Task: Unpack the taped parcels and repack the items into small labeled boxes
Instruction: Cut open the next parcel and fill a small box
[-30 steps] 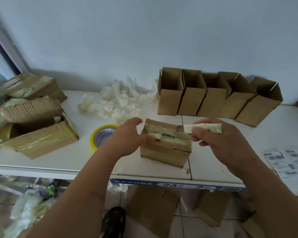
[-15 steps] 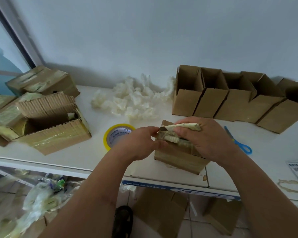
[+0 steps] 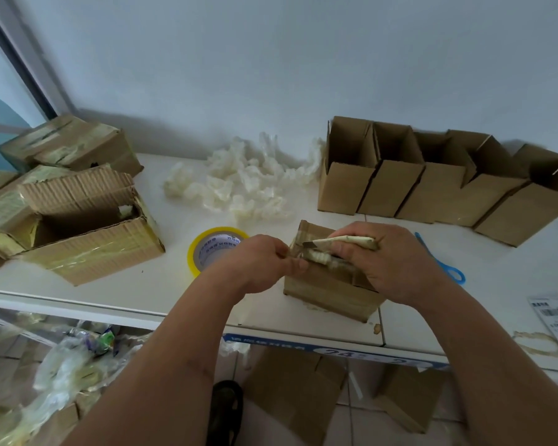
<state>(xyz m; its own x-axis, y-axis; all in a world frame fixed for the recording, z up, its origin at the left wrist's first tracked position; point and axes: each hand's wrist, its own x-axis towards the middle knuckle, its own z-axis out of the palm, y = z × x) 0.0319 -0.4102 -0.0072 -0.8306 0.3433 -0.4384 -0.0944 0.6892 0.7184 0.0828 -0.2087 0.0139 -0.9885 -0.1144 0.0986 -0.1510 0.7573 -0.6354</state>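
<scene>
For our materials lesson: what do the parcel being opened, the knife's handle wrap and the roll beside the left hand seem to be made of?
Parcel: brown cardboard, matte, with glossy tape strips. Knife: a metal-looking grey blade; the handle is wrapped in yellowish, wrinkled tape, probably. Tape roll: shiny yellow plastic film on a printed core, apparently.

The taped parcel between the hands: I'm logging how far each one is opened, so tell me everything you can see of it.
The taped parcel is a small brown cardboard box wrapped in yellowish clear tape, standing near the front edge of the white table. Its top seam looks slit, with crumpled tape along it. The left hand pinches the tape at the top left corner; the right hand rests on top, holding a tape-wrapped knife. Contents are not visible.
</scene>
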